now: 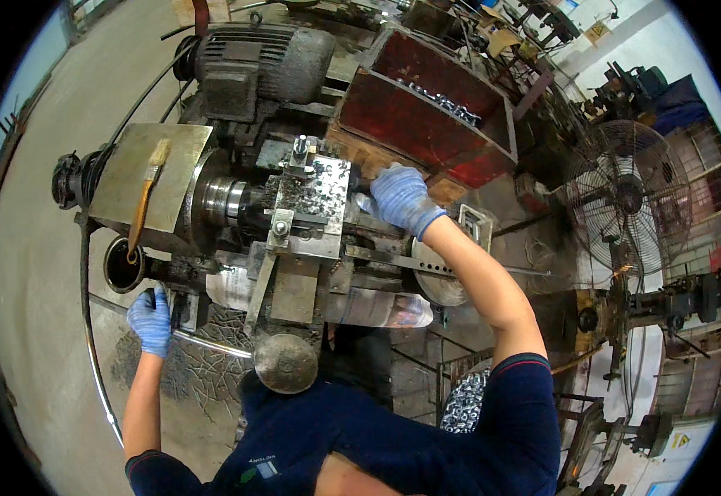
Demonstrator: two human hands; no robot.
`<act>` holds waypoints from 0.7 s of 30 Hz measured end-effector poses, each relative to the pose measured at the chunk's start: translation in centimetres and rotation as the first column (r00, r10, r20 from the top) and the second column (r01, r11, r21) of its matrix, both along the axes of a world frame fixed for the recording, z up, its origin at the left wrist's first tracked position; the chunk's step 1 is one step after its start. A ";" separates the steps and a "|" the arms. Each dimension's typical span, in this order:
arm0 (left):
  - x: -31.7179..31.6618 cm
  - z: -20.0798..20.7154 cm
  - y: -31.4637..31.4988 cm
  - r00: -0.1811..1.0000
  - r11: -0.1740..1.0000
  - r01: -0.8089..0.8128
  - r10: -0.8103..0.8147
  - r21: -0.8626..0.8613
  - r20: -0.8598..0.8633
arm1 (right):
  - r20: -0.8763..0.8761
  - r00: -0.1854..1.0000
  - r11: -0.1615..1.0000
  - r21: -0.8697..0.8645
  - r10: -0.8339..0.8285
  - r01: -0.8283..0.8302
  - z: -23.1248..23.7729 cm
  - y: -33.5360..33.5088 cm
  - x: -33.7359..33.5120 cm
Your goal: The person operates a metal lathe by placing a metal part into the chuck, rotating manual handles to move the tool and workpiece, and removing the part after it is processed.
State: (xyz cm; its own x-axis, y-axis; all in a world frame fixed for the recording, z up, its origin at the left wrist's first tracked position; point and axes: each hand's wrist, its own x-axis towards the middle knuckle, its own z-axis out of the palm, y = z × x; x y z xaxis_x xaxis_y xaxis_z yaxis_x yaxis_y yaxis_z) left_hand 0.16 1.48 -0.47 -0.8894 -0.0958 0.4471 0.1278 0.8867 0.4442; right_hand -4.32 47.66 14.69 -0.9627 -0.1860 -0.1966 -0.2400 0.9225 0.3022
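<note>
Frankly, I cannot tell whether the left hand [150,321] or right hand [403,198] clamps anything hidden beside the lathe [296,291].

Shirt lettering [263,459]; warning signs [598,31] on pale surfaces [622,59]

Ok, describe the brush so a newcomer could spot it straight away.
Start at the big finned motor in the upper left; below left of it is a flat metal cover. The brush lies on that cover, its orange-brown handle unlike the dull metal around it.

What lies beneath the right grip [402,199] is hidden.
</note>
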 end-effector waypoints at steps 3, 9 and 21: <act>0.1 0.3 0.1 0.998 0.999 -0.003 0.001 0.039 0.059 | -0.018 1.000 0.999 -0.048 0.004 -0.005 -0.3 -0.2 -0.1; 0.2 0.4 0.1 0.999 0.999 0.013 -0.014 0.039 0.031 | 0.046 0.998 0.999 -0.020 -0.036 0.037 0.4 -0.7 -0.3; 0.1 0.1 -0.1 0.999 0.998 -0.020 0.018 0.057 0.049 | 0.057 0.998 1.000 0.000 -0.025 0.025 0.2 -0.7 -0.6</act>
